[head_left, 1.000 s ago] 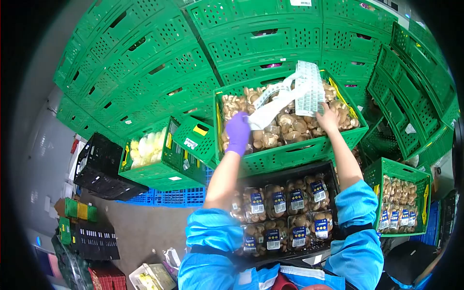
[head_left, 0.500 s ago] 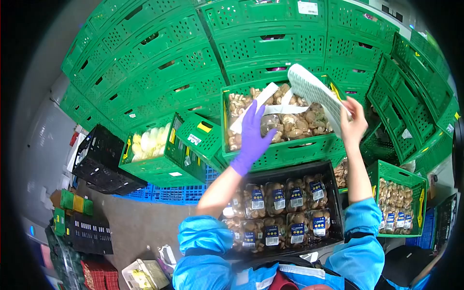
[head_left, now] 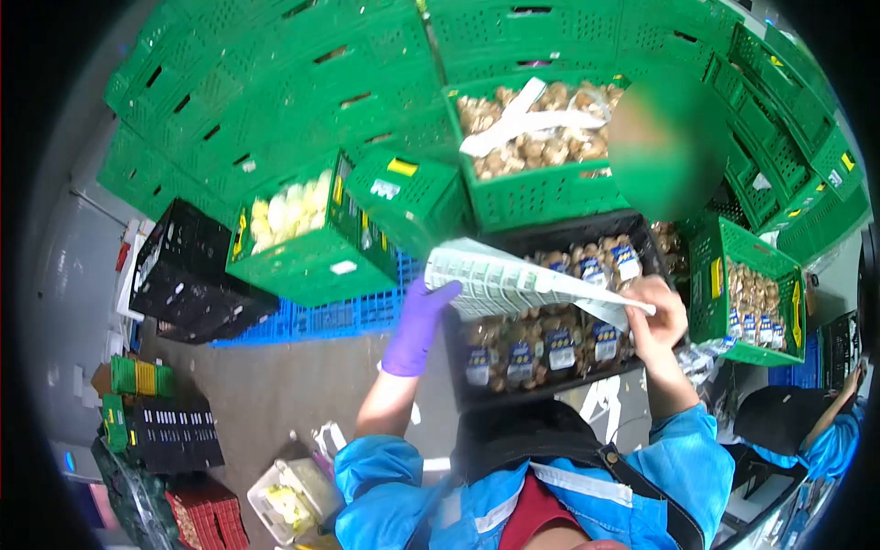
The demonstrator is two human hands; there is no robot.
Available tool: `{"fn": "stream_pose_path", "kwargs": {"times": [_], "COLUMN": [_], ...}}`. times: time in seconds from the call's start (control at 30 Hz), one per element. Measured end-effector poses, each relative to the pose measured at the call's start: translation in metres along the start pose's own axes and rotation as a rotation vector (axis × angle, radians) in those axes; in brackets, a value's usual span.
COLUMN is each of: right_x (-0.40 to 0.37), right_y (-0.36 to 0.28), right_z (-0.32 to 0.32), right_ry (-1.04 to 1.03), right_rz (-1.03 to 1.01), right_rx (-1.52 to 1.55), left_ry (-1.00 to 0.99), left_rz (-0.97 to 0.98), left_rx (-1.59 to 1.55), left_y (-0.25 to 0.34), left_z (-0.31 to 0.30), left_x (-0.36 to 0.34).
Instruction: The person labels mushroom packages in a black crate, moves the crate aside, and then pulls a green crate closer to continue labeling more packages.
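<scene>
Printed paper sheets stretch between my two hands above a black crate. My left hand, in a purple glove, grips their left edge. My bare right hand pinches the narrow right end, where the paper is folded or bunched. Below the sheets, the black crate holds several clear packs of mushrooms with blue and white labels; the paper covers some of them. Just beyond stands a green crate of loose brown mushrooms, with white strips lying across them.
Stacked green crates form a wall ahead. To the left are a green crate of pale yellow vegetables and a black crate. Another green crate with mushroom packs stands right. A person in blue sleeves is at far right. A blurred patch hides part of the crates.
The paper has come down and toward me from the mushroom crate to above the black crate. My left hand has moved from the white strips onto the paper; my right hand has lowered with it.
</scene>
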State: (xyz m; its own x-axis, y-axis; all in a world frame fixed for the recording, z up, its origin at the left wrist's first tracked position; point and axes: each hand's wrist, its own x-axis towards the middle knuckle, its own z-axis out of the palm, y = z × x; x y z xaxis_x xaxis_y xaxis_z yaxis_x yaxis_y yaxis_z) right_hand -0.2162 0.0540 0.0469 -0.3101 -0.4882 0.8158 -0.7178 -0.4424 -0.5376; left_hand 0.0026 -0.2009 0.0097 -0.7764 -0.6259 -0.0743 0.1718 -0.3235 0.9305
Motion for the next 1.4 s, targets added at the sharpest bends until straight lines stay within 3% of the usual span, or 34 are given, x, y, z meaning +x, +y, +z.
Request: {"fn": "stream_pose_path", "kwargs": {"times": [0.07,0.13,0.2,0.27,0.4,0.47,0.53,0.63,0.77,0.83,0.87,0.9,0.97,1.0,1.03,1.07,1.13,1.2,1.23,1.27,1.33,1.4], "right_x": [-0.020,-0.026,-0.041,-0.043,-0.049,-0.068,-0.081,-0.089,-0.099,-0.103,-0.104,-0.101,-0.091,-0.088,-0.085,-0.083,-0.085,-0.081,-0.081,-0.081,-0.084,-0.088], "right_y": [-0.016,-0.022,-0.038,-0.056,-0.090,-0.094,-0.098,-0.102,-0.098,-0.095,-0.092,-0.094,-0.102,-0.104,-0.106,-0.106,-0.113,-0.115,-0.115,-0.116,-0.117,-0.112], "right_z": [0.034,0.058,0.086,0.110,0.176,0.200,0.213,0.218,0.217,0.212,0.209,0.205,0.194,0.189,0.183,0.178,0.170,0.183,0.187,0.189,0.207,0.225], "right_ry": [-0.011,-0.303,-0.439,-0.635,-0.787,-0.840,-0.847,-0.883,-0.998,-0.938,-0.877,-0.870,-0.743,-0.738,-0.568,-0.397,-0.519,-0.476,-0.485,-0.580,-0.345,-0.302], "right_rz": [0.473,0.673,0.790,0.633,0.622,0.907,0.937,0.955,0.896,0.942,0.985,0.987,0.791,0.791,0.622,0.446,0.795,0.445,0.490,0.709,1.097,1.176], "right_rx": [0.334,0.564,0.443,0.127,0.273,0.626,0.657,0.554,0.596,0.618,0.642,0.636,0.210,0.205,0.049,-0.102,0.176,0.124,0.113,0.182,0.749,0.812], "left_ry": [0.071,0.115,0.124,0.124,0.068,0.035,0.015,0.239,0.260,-0.085,-0.093,-0.036,0.015,0.145,0.275,0.272,0.527,0.504,0.557,0.613,0.639,0.439], "left_rz": [0.087,0.099,0.041,-0.009,-0.137,-0.174,-0.219,0.283,0.249,-0.135,-0.133,-0.138,-0.144,-0.117,-0.087,-0.078,0.154,0.247,0.377,0.510,0.544,0.556], "left_rx": [-0.004,0.121,0.204,0.279,0.343,0.350,0.389,0.777,0.509,0.284,0.285,0.326,0.364,0.374,0.385,0.385,0.270,0.349,0.367,0.382,0.330,0.493], "left_y": [0.008,0.013,0.022,0.033,0.041,0.039,0.021,0.009,0.013,0.021,0.017,0.011,0.001,0.002,0.003,0.005,0.018,0.022,0.017,0.012,-0.006,-0.031], "left_z": [-0.027,-0.056,-0.078,-0.090,-0.110,-0.115,-0.133,-0.129,-0.110,-0.110,-0.110,-0.110,-0.111,-0.110,-0.109,-0.105,-0.090,-0.070,-0.060,-0.050,-0.040,-0.034], "left_x": [-0.046,-0.085,-0.122,-0.151,-0.188,-0.197,-0.202,-0.202,-0.200,-0.198,-0.196,-0.195,-0.195,-0.193,-0.191,-0.191,-0.200,-0.210,-0.212,-0.214,-0.221,-0.228]}}
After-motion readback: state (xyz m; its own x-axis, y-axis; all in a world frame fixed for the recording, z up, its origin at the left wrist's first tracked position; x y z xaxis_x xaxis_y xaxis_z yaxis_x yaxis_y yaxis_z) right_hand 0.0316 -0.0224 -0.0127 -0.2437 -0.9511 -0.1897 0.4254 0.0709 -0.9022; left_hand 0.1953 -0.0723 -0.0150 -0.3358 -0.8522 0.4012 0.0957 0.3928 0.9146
